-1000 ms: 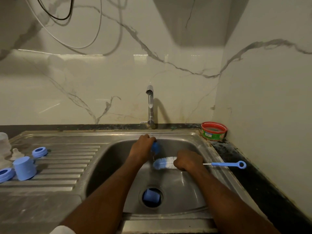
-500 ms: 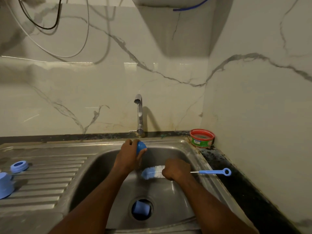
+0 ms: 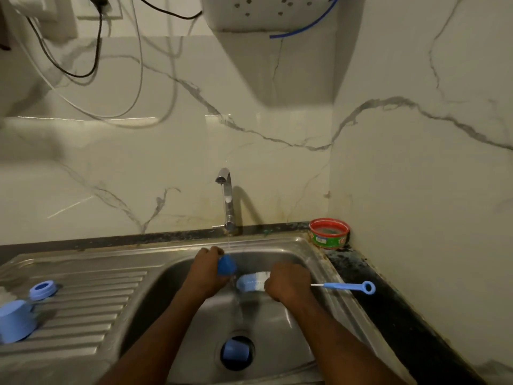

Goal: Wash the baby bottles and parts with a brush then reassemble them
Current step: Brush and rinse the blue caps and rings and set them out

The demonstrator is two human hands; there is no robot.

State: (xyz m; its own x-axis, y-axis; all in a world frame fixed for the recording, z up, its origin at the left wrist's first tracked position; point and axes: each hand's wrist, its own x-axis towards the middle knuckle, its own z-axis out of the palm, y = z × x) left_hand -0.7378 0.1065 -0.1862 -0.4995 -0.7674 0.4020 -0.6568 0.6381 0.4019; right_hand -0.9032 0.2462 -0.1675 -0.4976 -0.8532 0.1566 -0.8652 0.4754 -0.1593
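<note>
Over the steel sink (image 3: 311, 254), my left hand (image 3: 205, 269) grips a small blue bottle part (image 3: 226, 264) under a thin stream of water from the tap (image 3: 226, 195). My right hand (image 3: 287, 283) grips the bottle brush (image 3: 254, 282) near its white and blue bristles, and the brush's blue handle (image 3: 348, 286) sticks out to the right over the sink rim. The bristle tip is close to the blue part. Another blue part (image 3: 236, 352) lies in the drain hole.
On the ribbed draining board at the left stand a blue cap (image 3: 15, 320) and a blue ring (image 3: 41, 290). A red and green tub (image 3: 329, 233) sits in the back right corner. Walls close in behind and to the right.
The camera has tilted up and to the right, so the sink sits lower and further left. My left hand has turned the blue part slightly under the water. The brush stays in my right hand.
</note>
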